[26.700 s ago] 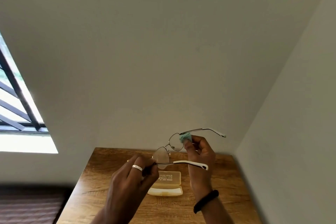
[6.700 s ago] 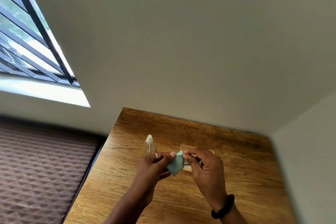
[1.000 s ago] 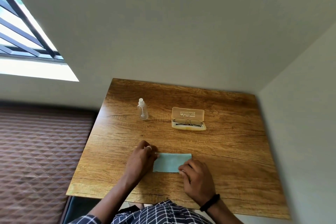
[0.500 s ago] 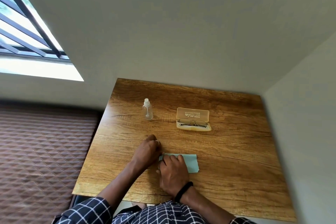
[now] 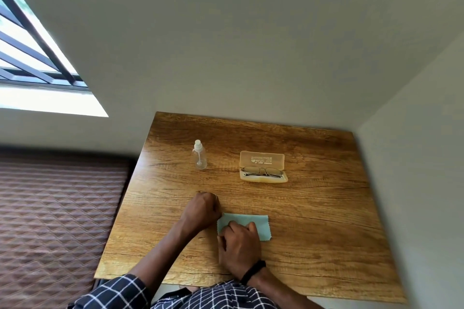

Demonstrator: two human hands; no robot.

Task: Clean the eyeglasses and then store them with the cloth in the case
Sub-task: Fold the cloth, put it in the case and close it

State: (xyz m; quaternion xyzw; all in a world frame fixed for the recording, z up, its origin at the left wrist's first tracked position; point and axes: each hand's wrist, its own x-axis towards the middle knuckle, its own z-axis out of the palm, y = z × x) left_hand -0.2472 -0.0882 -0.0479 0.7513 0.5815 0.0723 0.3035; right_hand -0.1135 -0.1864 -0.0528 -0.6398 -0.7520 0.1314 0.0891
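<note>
One table (image 5: 313, 208) carries one bottle (image 5: 200, 157), one case (image 5: 262, 158), one pair of glasses (image 5: 262, 172) (lying in the case) and one cloth (image 5: 262, 226). Two hands show, a left hand (image 5: 203, 208) and a right hand (image 5: 239, 246), with one ring (image 5: 216, 197) and one wristband (image 5: 253, 271) between them. There is one window (image 5: 37, 57).

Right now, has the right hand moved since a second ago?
Yes. The right hand has slid left across the cloth, from its right corner to its left half, nearer the left hand.
</note>
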